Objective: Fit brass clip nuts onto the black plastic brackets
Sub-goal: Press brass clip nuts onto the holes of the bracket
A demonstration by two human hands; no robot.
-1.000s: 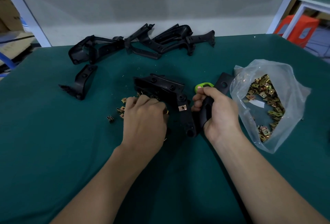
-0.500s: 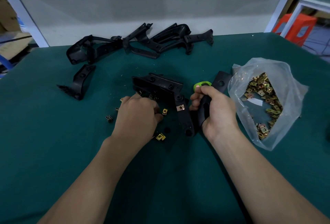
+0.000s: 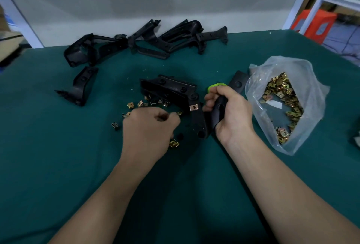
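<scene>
The scene is taken by a single wide-angle camera worn on the person's head. It is aimed forward and steeply down over the dark green cloth-covered table (image 3: 58,165). Both bare forearms are seen entering from the lower edge. The left hand (image 3: 148,130) and the right hand (image 3: 231,115) are framed close to the lens, near the centre. The black plastic bracket (image 3: 198,119) gripped by the right hand is centred between them. The clear plastic bag of brass clip nuts (image 3: 309,88) is caught at mid-right. The table's far edge, a heap of black plastic brackets (image 3: 136,43) and the pale grey wall panel (image 3: 175,0) fill the top. The white frame posts (image 3: 298,0) are shown leaning by the lens, and an orange plastic stool (image 3: 315,23) is glimpsed beyond the table.
</scene>
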